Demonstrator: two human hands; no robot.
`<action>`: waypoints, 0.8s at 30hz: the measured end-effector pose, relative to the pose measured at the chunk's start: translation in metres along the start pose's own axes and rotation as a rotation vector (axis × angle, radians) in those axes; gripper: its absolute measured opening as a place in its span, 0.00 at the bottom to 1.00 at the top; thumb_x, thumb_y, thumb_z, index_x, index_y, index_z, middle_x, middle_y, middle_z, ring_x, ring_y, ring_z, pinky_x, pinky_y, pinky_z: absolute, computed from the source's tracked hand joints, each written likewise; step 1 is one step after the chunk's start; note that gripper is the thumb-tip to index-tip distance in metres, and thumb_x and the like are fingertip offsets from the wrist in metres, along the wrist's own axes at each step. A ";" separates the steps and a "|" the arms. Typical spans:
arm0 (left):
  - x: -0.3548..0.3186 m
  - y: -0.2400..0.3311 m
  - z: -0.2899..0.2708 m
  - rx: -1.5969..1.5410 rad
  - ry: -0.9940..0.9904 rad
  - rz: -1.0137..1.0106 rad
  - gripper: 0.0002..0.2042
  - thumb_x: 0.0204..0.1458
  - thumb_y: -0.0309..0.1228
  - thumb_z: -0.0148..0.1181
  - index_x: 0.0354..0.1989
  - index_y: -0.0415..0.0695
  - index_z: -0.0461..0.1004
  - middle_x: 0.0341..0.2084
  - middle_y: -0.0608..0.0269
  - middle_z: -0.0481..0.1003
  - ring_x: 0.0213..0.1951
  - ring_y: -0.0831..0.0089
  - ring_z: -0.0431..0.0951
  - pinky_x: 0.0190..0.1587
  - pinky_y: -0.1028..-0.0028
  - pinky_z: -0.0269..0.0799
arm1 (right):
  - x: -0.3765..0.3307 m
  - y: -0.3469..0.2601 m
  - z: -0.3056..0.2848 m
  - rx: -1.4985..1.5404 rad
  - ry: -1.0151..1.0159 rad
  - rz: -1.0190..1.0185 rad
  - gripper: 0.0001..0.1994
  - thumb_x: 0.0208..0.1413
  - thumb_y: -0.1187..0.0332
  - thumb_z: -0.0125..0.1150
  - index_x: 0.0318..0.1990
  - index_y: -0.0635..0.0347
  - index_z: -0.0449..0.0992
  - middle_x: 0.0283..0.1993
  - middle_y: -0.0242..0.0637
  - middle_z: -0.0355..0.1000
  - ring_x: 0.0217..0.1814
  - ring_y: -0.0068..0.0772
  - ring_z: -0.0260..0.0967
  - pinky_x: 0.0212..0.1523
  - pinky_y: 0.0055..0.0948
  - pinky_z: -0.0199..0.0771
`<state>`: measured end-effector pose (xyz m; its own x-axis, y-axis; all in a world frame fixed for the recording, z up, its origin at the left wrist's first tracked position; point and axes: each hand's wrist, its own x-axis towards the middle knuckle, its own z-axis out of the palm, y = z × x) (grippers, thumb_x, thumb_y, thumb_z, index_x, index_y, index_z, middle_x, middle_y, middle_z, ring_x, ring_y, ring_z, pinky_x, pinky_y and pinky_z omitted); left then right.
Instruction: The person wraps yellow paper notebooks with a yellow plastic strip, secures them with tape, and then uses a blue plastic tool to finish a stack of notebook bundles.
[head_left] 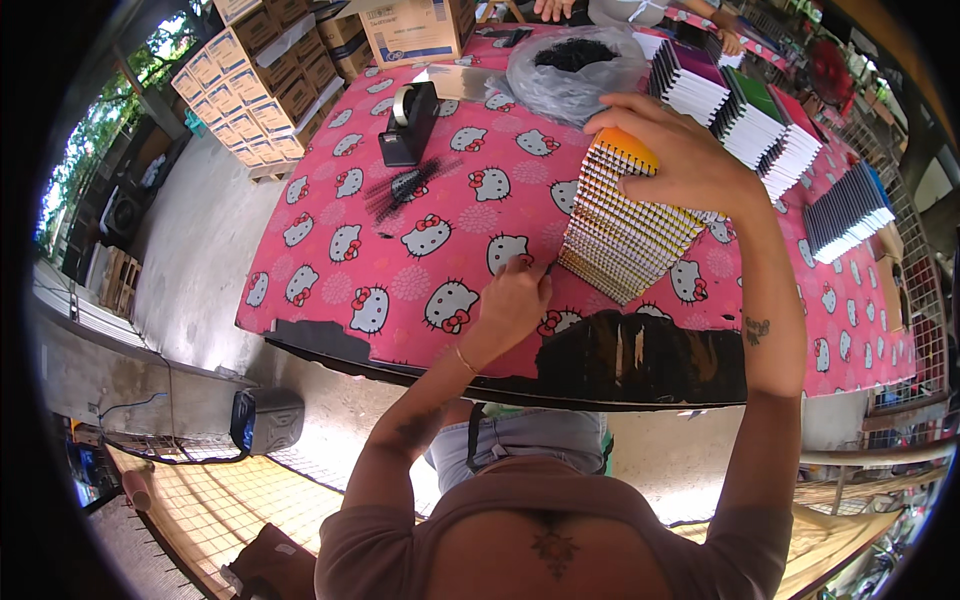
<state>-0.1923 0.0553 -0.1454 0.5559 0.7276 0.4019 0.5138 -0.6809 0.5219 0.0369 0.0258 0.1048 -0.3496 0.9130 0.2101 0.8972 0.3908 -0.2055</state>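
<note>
A stack of spiral-bound notebooks, its rows of wire bindings facing me and an orange cover at the far end, rests tilted on the pink patterned table. My right hand is spread over the stack's far right part, thumb on the bindings and fingers across the orange cover, gripping it. Beside the stack's near left corner is my left hand, its fingers curled in. A small dark tip shows by those fingers, too small to name. Left of the stack lies a loose bunch of thin black spiral coils.
A black tape dispenser stands at the far left of the table, near a clear plastic bag of black coils. Several notebook stacks line the right side. Cartons are piled beyond the left edge. Another person's hand shows at the far side.
</note>
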 end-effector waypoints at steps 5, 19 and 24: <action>0.008 -0.005 -0.009 -0.245 -0.199 -0.149 0.14 0.59 0.33 0.53 0.45 0.36 0.75 0.30 0.46 0.78 0.27 0.51 0.80 0.32 0.61 0.78 | -0.001 -0.001 -0.001 0.000 -0.023 0.017 0.30 0.44 0.65 0.65 0.60 0.47 0.68 0.71 0.42 0.55 0.68 0.50 0.59 0.66 0.42 0.60; 0.009 -0.010 0.002 -0.304 -0.224 -0.258 0.12 0.59 0.33 0.49 0.37 0.35 0.73 0.30 0.47 0.76 0.27 0.56 0.81 0.30 0.61 0.80 | -0.001 0.004 0.006 -0.019 0.082 -0.046 0.27 0.42 0.62 0.63 0.55 0.46 0.71 0.64 0.38 0.63 0.63 0.48 0.64 0.62 0.39 0.65; 0.017 -0.018 0.004 -0.039 -0.319 -0.029 0.11 0.58 0.32 0.51 0.36 0.36 0.74 0.33 0.45 0.75 0.28 0.52 0.81 0.31 0.59 0.80 | 0.000 0.001 0.001 0.000 0.003 -0.013 0.29 0.43 0.64 0.65 0.58 0.47 0.69 0.69 0.41 0.58 0.68 0.49 0.59 0.65 0.40 0.61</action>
<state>-0.1894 0.0798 -0.1505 0.7212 0.6798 0.1332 0.5107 -0.6517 0.5607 0.0378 0.0266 0.1037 -0.3601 0.9075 0.2160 0.8928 0.4025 -0.2024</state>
